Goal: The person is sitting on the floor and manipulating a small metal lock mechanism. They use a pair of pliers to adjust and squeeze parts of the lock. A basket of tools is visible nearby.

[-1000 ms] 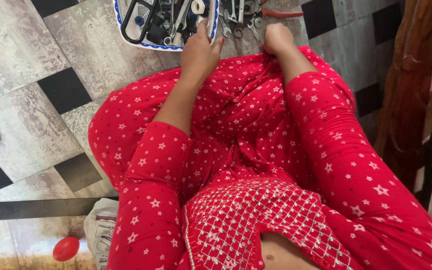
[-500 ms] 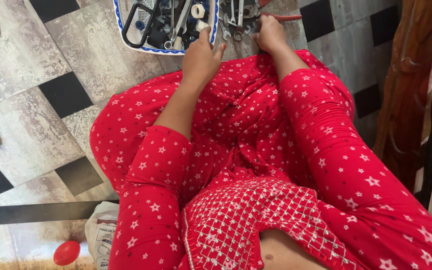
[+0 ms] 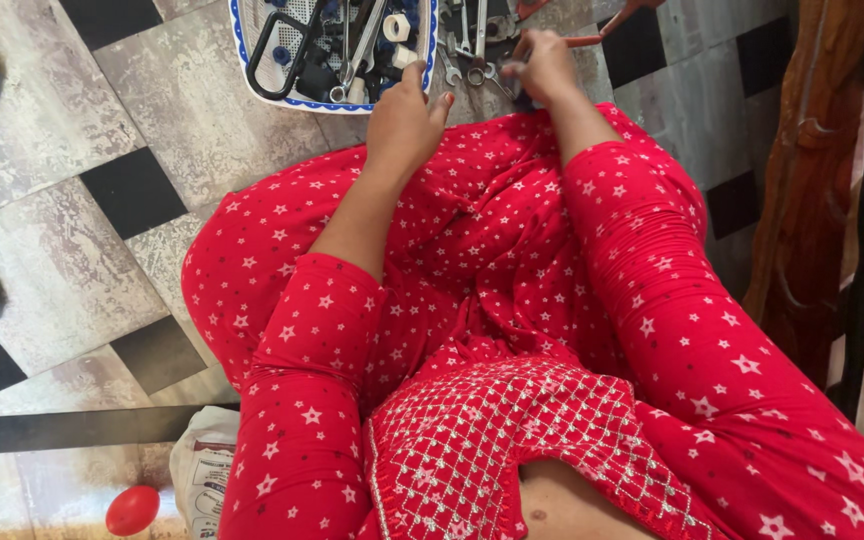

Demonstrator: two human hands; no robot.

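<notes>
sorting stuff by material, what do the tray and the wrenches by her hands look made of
Tray: probably plastic or enamel, glossy white with a blue patterned rim; the look leaves it open. Wrenches: metal, likely steel, with a bright silvery shine. The left hand rests at the tray edge; the right hand is among the wrenches.

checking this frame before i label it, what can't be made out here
- White blue-rimmed tray of metal tools: far part cut off by the top edge of the head view.
- Right hand: fingertips curl away among the spanners; any grip unclear.
- Left hand: palm faces down, contact hidden.
- White printed bag: partly behind the red sleeve.
</notes>
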